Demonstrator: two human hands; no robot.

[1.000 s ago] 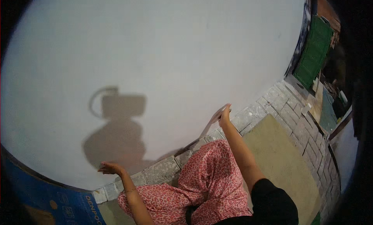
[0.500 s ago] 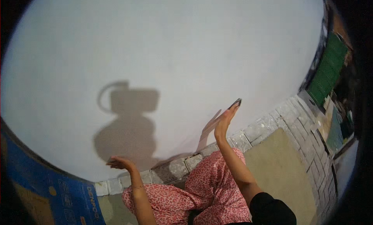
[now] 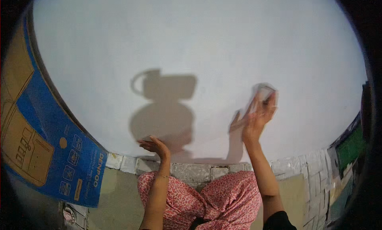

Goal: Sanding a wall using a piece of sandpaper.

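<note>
I sit facing a large white wall (image 3: pixel 223 39). My right hand (image 3: pixel 256 120) is raised before it on the right, smeared by motion. At its fingertips is a small, flat, pale thing (image 3: pixel 266 94) with a dark edge, its kind too blurred to tell. Whether it touches the wall I cannot tell. My left hand (image 3: pixel 154 145) is open on the left, bent back at the wrist, with fingers stretched leftward close to the wall. Nothing is plainly held in it.
A dark shadow of my head (image 3: pixel 163 118) falls on the wall. Grey bricks (image 3: pixel 191 172) line its foot. My legs in pink patterned trousers (image 3: pixel 234 198) lie close to them. A blue and brown cardboard panel (image 3: pixel 85 166) stands at left; a green panel (image 3: pixel 350 149) is at far right.
The view has turned, levelling the wall's foot and showing more cardboard at left. My right hand has moved up and right in the picture and turned, with the flat thing still at its fingers.
</note>
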